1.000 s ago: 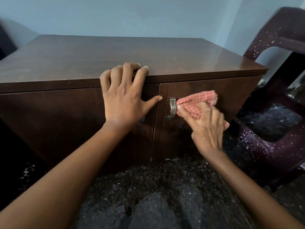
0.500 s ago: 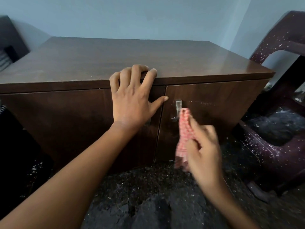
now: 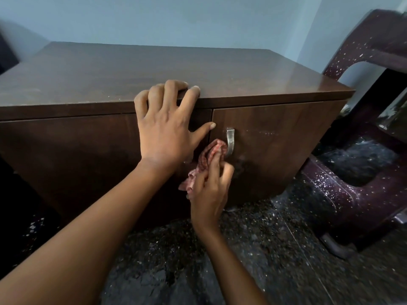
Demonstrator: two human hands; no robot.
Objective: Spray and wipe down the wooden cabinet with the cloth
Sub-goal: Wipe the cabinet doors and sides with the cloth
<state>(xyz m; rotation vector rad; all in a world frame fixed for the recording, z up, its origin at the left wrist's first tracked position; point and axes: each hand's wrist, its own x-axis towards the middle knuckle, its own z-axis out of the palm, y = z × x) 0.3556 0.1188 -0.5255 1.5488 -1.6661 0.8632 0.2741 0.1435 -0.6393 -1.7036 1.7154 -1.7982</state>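
Note:
A low dark wooden cabinet [image 3: 275, 150] with two doors fills the middle of the view. My left hand [image 3: 167, 128] lies flat over its top front edge, fingers spread on the top and thumb on the door seam. My right hand [image 3: 209, 190] grips a bunched red-checked cloth [image 3: 209, 157] and presses it against the right door, just left of the metal handle [image 3: 230, 142]. White spray specks dot the door to the right of the handle. No spray bottle is in view.
A dark purple plastic chair [image 3: 356, 194] flecked with white stands close to the cabinet's right side. The floor [image 3: 253, 260] is dark speckled stone. A pale blue wall runs behind the cabinet. A dark object [image 3: 6, 53] sits at the far left edge.
My right hand has carried the cloth from the right of the handle down and across to its left side. My left hand has stayed on the cabinet's top edge.

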